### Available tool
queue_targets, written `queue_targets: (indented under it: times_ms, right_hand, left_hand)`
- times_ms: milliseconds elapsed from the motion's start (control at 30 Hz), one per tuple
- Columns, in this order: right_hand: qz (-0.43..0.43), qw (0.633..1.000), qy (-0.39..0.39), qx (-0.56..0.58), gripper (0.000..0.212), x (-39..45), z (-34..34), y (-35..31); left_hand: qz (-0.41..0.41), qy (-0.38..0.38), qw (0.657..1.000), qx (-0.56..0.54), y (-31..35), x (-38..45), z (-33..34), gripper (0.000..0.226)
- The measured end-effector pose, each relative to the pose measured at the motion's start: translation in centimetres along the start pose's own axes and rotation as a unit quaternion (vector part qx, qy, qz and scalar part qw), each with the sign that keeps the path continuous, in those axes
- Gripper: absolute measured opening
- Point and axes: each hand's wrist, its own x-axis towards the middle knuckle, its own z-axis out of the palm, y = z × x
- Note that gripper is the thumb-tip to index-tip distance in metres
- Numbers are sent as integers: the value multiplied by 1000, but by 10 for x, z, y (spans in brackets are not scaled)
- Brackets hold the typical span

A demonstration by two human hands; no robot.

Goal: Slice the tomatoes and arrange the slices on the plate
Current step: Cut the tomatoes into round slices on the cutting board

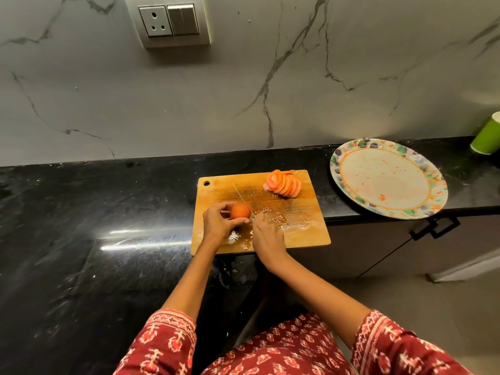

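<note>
1 whole tomato (240, 211) sits on the near left part of 1 wooden cutting board (300, 231), which lies on the black desk (94, 212). At the board's far right corner lies 1 fanned row of tomato slices (284, 185), overlapping so closely that their count cannot be told. 1 patterned plate (388, 178) rests on the desk to the right of the board, apart from it, carrying only smears and no slices. 1 green cup (487, 136) stands at the far right edge, behind the plate.

Both hands are over the board with forearms reaching in from below. The left hand (217, 221) curls around the tomato from its left side, fingertips on top and thumb beneath, holding it steady. The right hand (266, 235) is closed around the handle of 1 knife (243, 198), the handle hidden in the fist; the thin blade angles away toward the far left and lies against the tomato's right side.

On the marble wall, 1 socket panel (170, 21).
</note>
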Motion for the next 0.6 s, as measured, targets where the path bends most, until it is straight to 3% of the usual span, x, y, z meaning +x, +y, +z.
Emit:
queue_targets:
  times_ms: [100, 167, 300, 400, 467, 533, 600]
  right_hand:
    - [-5, 1000, 7, -12, 24, -1, 1, 1]
    - [-12, 998, 52, -27, 17, -8, 0, 5]
    - [-31, 995, 93, -34, 40, -10, 4, 8]
    - [-19, 999, 26, -24, 24, -3, -3, 4]
    - [-26, 999, -28, -11, 39, -7, -1, 5]
    - [-36, 999, -23, -15, 46, -19, 4, 14]
    - [-21, 999, -19, -25, 38, -23, 2, 22]
  left_hand:
    - [4, -3, 1000, 4, 2, 0, 0, 54]
    - [6, 0, 1000, 4, -1, -2, 1, 54]
    - [10, 10, 1000, -1, -3, -3, 0, 53]
    - [14, -1, 1000, -4, -1, -3, 0, 52]
    - [7, 7, 1000, -6, -3, -5, -1, 53]
    - [-1, 17, 1000, -11, -6, -5, -3, 53]
    - [-7, 12, 1000, -16, -5, -4, -3, 54]
